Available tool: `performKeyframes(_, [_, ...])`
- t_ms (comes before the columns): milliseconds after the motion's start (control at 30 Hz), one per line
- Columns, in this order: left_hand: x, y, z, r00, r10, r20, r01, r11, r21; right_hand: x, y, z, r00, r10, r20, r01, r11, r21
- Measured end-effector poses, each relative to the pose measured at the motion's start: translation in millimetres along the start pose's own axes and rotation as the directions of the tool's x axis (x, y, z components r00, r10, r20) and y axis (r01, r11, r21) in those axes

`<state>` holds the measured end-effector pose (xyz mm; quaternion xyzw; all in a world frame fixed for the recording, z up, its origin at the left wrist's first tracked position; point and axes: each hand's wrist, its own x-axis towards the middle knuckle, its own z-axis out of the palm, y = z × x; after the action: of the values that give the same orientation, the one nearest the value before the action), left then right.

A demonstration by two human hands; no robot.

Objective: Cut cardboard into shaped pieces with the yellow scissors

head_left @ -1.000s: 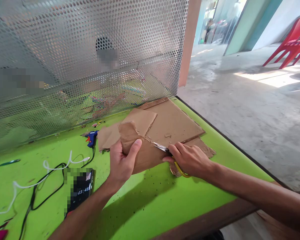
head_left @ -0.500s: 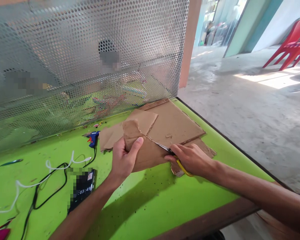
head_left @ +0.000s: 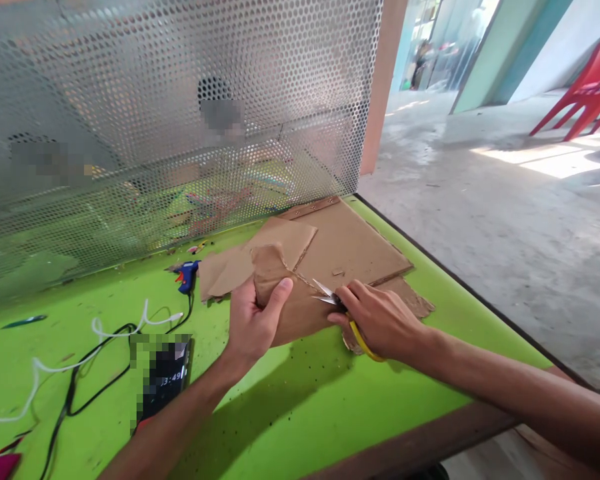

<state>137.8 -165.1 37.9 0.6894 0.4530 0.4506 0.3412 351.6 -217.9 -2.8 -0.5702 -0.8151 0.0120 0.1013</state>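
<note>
My left hand [head_left: 260, 313] grips a brown piece of cardboard [head_left: 300, 312], thumb on top and fingers behind it. A ragged cut edge runs along the upper side of this piece. My right hand [head_left: 380, 317] is closed around yellow-handled scissors [head_left: 363, 341], whose blades are parted and point left at the cut edge of the piece. Behind the hands lies a larger flat cardboard sheet [head_left: 360, 243], with smaller cardboard pieces [head_left: 225, 270] to its left. A small scrap rests on the sheet.
On the green table [head_left: 250, 420] lie a blue glue gun [head_left: 187, 275], a white cable [head_left: 125, 335], a black cord [head_left: 70, 393] and a phone [head_left: 167, 380]. A perforated metal screen [head_left: 180, 133] stands along the back. Beyond the table is a red chair [head_left: 587, 87].
The scissor blades have opened and come away from the cut. My left hand and the held cardboard have shifted slightly to the right.
</note>
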Motion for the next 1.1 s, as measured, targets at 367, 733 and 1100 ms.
performKeyframes(367, [-5, 0, 4.2, 0.999, 0.026, -0.031, -0.024, 0.998, 0.064, 3, 0, 1, 0.999, 0.001, 0.044, 0.002, 0.998, -0.068])
performKeyframes(733, [-10, 3, 6.2, 0.997, 0.059, -0.040, -0.055, 0.995, 0.082, 3, 7, 14, 0.981, -0.125, -0.147, 0.105, 0.985, -0.139])
performKeyframes(1100, [-11, 0, 7.3, 0.999, 0.036, -0.039, -0.034, 0.999, 0.032, 2, 11, 12, 0.977, -0.140, -0.160, 0.124, 0.986, -0.110])
